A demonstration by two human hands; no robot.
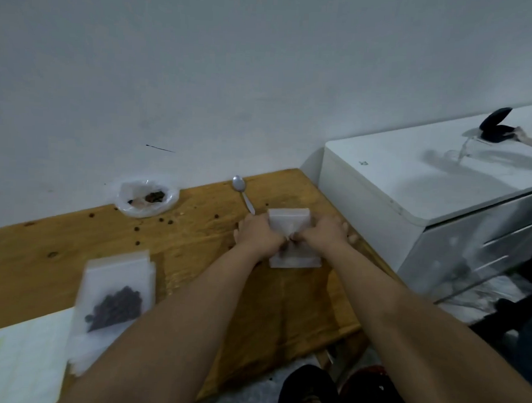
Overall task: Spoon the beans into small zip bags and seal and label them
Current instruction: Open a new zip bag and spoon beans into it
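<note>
A wooden table (195, 228) meets a white wall (265, 78). Nearest, at left, a filled bag (114, 304) lies on spare bags (116, 264). Farther on, the left hand (258, 235) and right hand (324, 232) pinch a zip bag (288, 221) lying on the table. Beyond it lie a spoon (242, 191) and the bean sack (147, 198).

Counter (194, 243) orange-brown wood, streaky grain, dark knots. Zip bag (288, 221) frosted white, translucent. Filled zip bag (116, 273) same frosted white; beans (115, 309) inside dark brown, near black. Spoon (239, 184) silver. Cabinet (399, 171) white. Wall (235, 61) pale grey. Paper sheet (28, 358) white, pale green patch.
</note>
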